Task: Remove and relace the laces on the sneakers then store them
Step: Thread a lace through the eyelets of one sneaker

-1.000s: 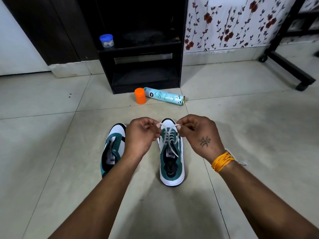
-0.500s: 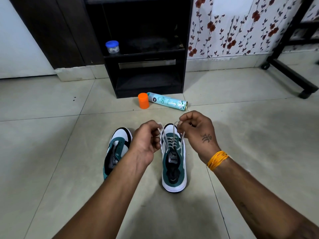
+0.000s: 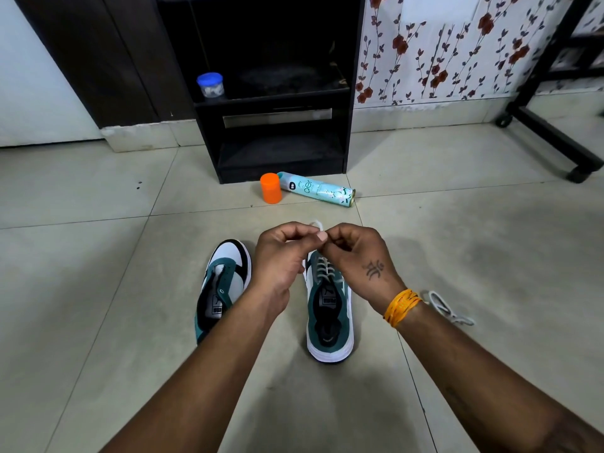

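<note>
**A:** What are the hands doing?

**B:** The left hand and the right hand meet fingertip to fingertip above the toe of the right-side sneaker. Both have their fingers curled, pinching the white lace; a small loop of it pokes up between them. The right wrist wears an orange thread band.

**A:** And the shoes?

**B:** The sneaker under the hands is teal and white, standing upright on the tiled floor, heel toward the viewer. White lacing crosses its upper eyelets just below the hands. The second sneaker stands just beside it on the left, tilted slightly, its tongue open and with no lace that I can see. A loose grey-white lace lies on the floor to the right, partly behind the right wrist.

**A:** What's farther out?

**B:** An orange cap stands beside a teal spray can lying on its side, in front of a black shelf unit. A blue-lidded jar sits on its shelf. Floral wallpaper covers the wall to the right.
</note>
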### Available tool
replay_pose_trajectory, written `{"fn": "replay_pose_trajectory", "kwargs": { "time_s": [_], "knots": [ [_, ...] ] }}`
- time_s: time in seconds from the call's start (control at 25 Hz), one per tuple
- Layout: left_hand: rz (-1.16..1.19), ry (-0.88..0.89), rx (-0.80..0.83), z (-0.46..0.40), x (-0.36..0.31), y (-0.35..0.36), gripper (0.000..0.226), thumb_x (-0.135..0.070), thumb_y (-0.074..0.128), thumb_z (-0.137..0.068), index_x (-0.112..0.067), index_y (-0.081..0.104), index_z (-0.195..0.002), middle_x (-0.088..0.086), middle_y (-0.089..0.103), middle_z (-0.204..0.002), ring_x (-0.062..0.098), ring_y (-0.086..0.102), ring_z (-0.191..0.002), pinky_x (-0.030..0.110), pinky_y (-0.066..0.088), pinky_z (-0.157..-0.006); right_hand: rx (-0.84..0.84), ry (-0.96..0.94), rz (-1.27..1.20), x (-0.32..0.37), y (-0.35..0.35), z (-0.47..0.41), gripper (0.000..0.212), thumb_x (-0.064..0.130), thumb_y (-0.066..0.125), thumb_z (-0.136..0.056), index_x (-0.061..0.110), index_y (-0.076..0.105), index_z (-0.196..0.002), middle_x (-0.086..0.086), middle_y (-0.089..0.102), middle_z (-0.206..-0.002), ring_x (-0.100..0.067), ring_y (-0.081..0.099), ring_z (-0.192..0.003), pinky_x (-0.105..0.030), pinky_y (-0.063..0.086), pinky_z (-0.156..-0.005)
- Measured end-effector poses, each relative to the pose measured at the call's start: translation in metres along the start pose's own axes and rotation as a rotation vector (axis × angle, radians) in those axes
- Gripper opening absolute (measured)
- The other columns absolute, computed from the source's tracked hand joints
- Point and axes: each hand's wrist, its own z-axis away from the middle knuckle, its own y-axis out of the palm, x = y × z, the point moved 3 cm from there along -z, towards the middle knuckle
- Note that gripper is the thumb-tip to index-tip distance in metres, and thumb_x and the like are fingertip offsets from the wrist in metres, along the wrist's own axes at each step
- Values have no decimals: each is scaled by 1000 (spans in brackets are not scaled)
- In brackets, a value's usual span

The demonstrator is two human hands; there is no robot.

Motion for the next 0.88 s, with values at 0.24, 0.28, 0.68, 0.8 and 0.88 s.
{"fn": "replay_pose_trajectory", "kwargs": {
  "time_s": [0.24,0.28,0.68,0.8,0.88],
  "knots": [
    [-259,69,214,-5,11,3,34,-1,55,-93,-25,76,-105,-10,76,-97,8,65,-71,29,50,-60,25,51,-78,-2,-1,2,12,17,69,-93,18,74,-82,-8,70,-74,-14,60,-65,-37,54,-68],
    [-326,111,181,-6,11,2,28,-6,58,-94,-26,76,-99,-12,74,-89,4,63,-70,27,49,-61,12,69,-96,-3,-2,2,11,16,69,-92,18,72,-81,-11,70,-75,-15,60,-64,-37,53,-67],
    [-647,520,9,-6,13,-2,8,-15,77,-84,-22,74,-82,-8,66,-74,8,60,-70,27,46,-63,-30,150,-176,-8,-6,3,13,6,71,-91,14,68,-101,-13,72,-77,-14,60,-57,-31,54,-58],
    [-641,559,-42,-8,14,-6,7,-17,76,-84,-23,73,-82,-9,63,-71,10,58,-69,29,44,-61,24,98,-80,-15,-4,2,13,8,71,-89,18,77,-94,-7,75,-84,-14,67,-73,-41,58,-73],
    [-663,602,-58,-6,14,-6,6,-20,77,-85,-25,74,-87,-14,58,-70,5,57,-68,24,41,-60,22,55,-6,-19,-3,2,13,9,70,-90,19,78,-93,0,75,-88,-13,70,-82,-38,59,-80]
  ]
}}
